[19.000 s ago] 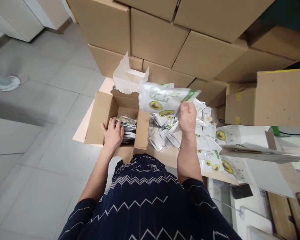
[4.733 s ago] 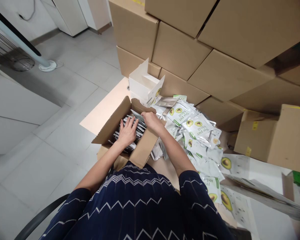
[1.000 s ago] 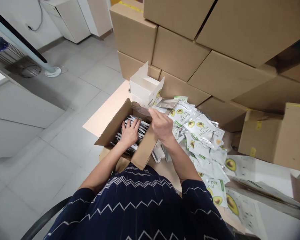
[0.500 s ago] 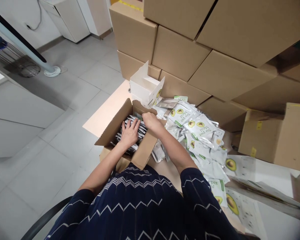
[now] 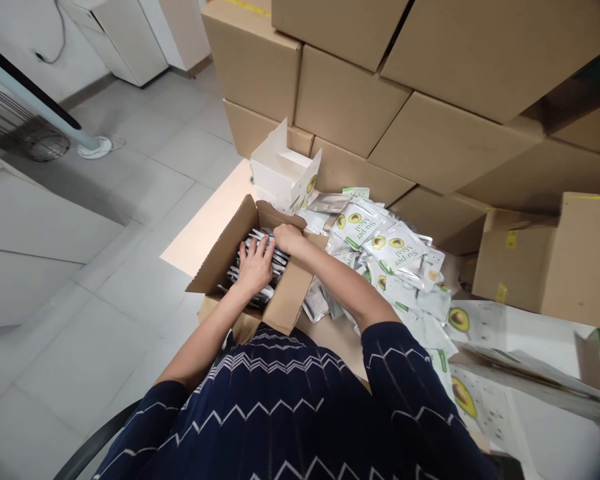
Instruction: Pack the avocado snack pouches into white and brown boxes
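Pouches (image 5: 234,273) with silver edges stand on edge in tight rows inside the open brown carton (image 5: 219,257). The carton sits at the near left corner of the table (image 5: 210,223), and its near side seems to reach past the table edge.

Our left hand (image 5: 254,263) lies flat on top of the rows with the fingers spread. It presses down and grips nothing. Our right hand (image 5: 287,238) is bent at the wrist, and its fingers are curled down into the far right corner of the carton. We cannot tell if they pinch a pouch or only push, because the fingertips are hidden among the rows.

The rows look very full. A pouch forced into that corner could fold or crease at its seal, or it could spring its neighbours up and out. Pressure from both hands on the near part may also tip the carton toward the floor, if it really hangs over the edge.

The right forearm passes just above the right flap (image 5: 290,300) and close to the loose pile of avocado-printed pouches (image 5: 393,247), which lies to the right. A wide movement of the elbow could sweep some of these off the table. The small white box (image 5: 280,175), just beyond the carton, could be knocked as well.
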Motion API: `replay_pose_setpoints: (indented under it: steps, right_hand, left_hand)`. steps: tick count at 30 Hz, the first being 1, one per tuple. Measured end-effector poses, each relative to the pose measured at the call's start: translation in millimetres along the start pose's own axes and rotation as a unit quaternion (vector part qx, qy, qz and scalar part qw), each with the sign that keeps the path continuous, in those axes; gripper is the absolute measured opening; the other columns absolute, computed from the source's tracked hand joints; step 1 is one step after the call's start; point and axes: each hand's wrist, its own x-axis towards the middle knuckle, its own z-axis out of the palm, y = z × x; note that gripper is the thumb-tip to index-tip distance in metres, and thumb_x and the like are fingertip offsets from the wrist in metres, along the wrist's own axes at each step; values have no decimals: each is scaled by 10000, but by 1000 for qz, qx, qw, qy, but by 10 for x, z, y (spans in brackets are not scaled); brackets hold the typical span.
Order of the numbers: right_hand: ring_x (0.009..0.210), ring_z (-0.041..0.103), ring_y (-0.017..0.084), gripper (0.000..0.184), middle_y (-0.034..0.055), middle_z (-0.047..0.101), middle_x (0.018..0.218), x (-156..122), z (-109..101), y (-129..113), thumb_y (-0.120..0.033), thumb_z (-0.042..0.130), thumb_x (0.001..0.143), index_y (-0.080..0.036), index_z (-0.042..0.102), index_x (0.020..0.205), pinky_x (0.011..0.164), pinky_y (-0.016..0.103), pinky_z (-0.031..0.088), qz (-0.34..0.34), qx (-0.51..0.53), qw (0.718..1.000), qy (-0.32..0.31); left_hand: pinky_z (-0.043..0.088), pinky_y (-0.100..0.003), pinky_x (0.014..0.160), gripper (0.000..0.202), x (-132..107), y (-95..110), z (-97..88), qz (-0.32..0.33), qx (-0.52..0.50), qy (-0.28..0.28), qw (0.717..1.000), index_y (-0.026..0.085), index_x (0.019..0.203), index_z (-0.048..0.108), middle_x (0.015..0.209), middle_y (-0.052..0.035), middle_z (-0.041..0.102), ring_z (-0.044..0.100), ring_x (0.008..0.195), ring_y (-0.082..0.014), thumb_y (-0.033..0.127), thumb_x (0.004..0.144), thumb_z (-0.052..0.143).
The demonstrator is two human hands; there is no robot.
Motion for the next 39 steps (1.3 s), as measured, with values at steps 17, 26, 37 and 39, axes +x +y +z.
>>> replay_pose_setpoints:
  steps: [17, 26, 37, 39]
  right_hand:
    - [1103, 691, 292, 364, 219, 713, 1146, -521, 74, -88, -103, 362, 978, -82, 651, 1199, 881, 345, 529, 23, 91, 991, 92]
    - [1081, 685, 234, 288, 131, 738, 1127, -862, 78, 199, -230, 447, 981, -170, 676, 1144, 916, 303, 484, -43, 195, 969, 145]
    - [688, 651, 143, 305, 22, 706, 790, -994, 287, 909, -456, 567, 871, -180, 696, 871, 677, 252, 528, 38, 471, 822, 318]
    - [726, 658, 144, 336, 48, 723, 882, -859, 337, 981, -452, 558, 872, -164, 713, 946, 656, 248, 537, 28, 503, 818, 276]
  left_hand:
    - [212, -640, 1171, 665, 11, -190, -33, 53, -18, -4, 998, 139, 1502, 421, 1579, -155, 385, 356, 1427, -391, 194, 840, 441]
    - [254, -546, 1209, 646, -37, -600, -150, 152, -47, -38, 987, 192, 1458, 489, 1587, -131, 375, 367, 1453, -315, 151, 814, 472]
    - [493, -385, 1028, 411, -803, -708, -485, -72, -166, 215, 960, 220, 1299, 611, 1283, -101, 599, 582, 1183, -207, 208, 918, 458]
    - [526, -350, 923, 350, -916, -784, -526, -169, -159, 268, 935, 205, 1214, 661, 1145, -92, 598, 609, 1026, -181, 245, 916, 481]
